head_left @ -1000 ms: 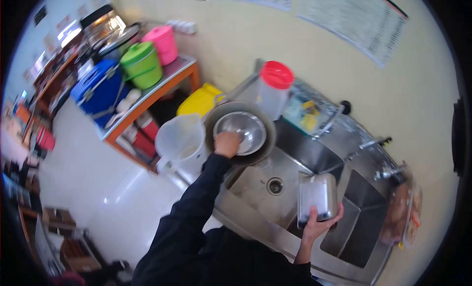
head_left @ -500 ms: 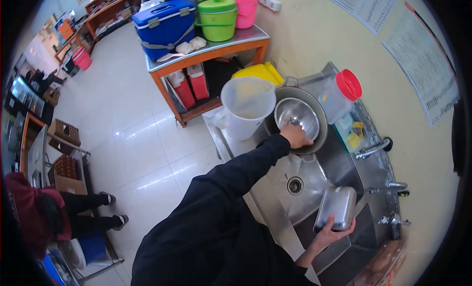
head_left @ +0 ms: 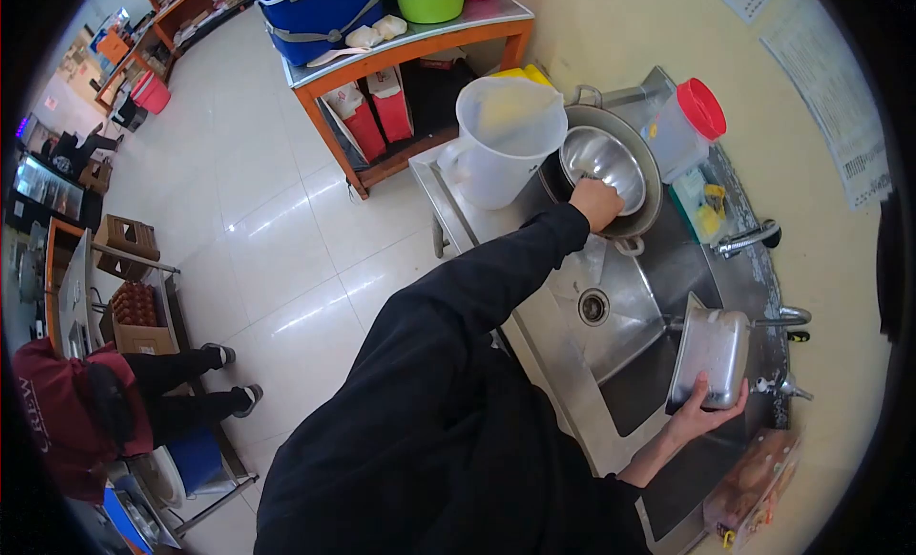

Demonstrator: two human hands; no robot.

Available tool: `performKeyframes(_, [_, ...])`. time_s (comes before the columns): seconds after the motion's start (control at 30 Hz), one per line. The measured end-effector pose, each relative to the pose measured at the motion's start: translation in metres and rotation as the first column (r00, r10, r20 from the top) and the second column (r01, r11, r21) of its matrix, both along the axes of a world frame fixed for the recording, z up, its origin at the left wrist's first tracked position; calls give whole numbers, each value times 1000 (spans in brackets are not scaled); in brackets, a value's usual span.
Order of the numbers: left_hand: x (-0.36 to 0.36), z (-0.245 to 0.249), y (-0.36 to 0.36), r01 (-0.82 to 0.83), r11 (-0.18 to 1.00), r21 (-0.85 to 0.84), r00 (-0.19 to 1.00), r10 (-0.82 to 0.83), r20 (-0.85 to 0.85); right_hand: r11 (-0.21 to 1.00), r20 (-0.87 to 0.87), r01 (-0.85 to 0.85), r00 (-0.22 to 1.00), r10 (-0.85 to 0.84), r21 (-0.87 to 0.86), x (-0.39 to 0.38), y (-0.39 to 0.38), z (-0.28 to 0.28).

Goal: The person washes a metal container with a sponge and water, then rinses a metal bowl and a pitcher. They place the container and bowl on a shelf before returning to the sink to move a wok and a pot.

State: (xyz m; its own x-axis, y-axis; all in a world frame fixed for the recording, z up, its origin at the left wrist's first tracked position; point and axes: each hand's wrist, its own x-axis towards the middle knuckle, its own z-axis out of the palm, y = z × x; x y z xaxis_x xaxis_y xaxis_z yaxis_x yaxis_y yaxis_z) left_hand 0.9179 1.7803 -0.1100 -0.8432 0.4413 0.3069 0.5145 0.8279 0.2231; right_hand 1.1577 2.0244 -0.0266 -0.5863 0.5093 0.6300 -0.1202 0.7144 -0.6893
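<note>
My left hand reaches out and grips the rim of a small steel bowl, which sits inside a larger steel basin on the sink's draining board. My right hand holds a rectangular steel tray tilted on its edge over the sink basin. A drain lies between the two hands.
A translucent plastic jug stands left of the bowls, a red-lidded container to their right. Taps line the wall side. An orange-framed table holds a blue cooler. A person in red sits at lower left.
The view has swung further left and down. My left hand stays on the small bowl's rim. My right hand has carried the tray a little further right along the sink, more upright.
</note>
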Motion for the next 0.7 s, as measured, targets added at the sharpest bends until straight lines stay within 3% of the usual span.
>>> performKeyframes(0.07, [-1, -1, -1, 2, 1000, 21, 999, -1, -45, 996, 20, -20, 1000, 22, -83, 6, 1, -9])
performKeyframes(0.3, [-7, 14, -8, -24, 1000, -14, 1000, 24, 6, 991, 51, 0, 999, 7, -136, 21, -9, -19])
performKeyframes(0.57, [-25, 39, -23, 93, 995, -26, 964, -83, 253, 960, 36, 29, 999, -20, -278, 24, -2, -33])
performKeyframes(0.7, [-32, 35, -23, 76, 997, 17, 983, -78, 169, 958, 45, 35, 999, -23, -284, 23, -5, -31])
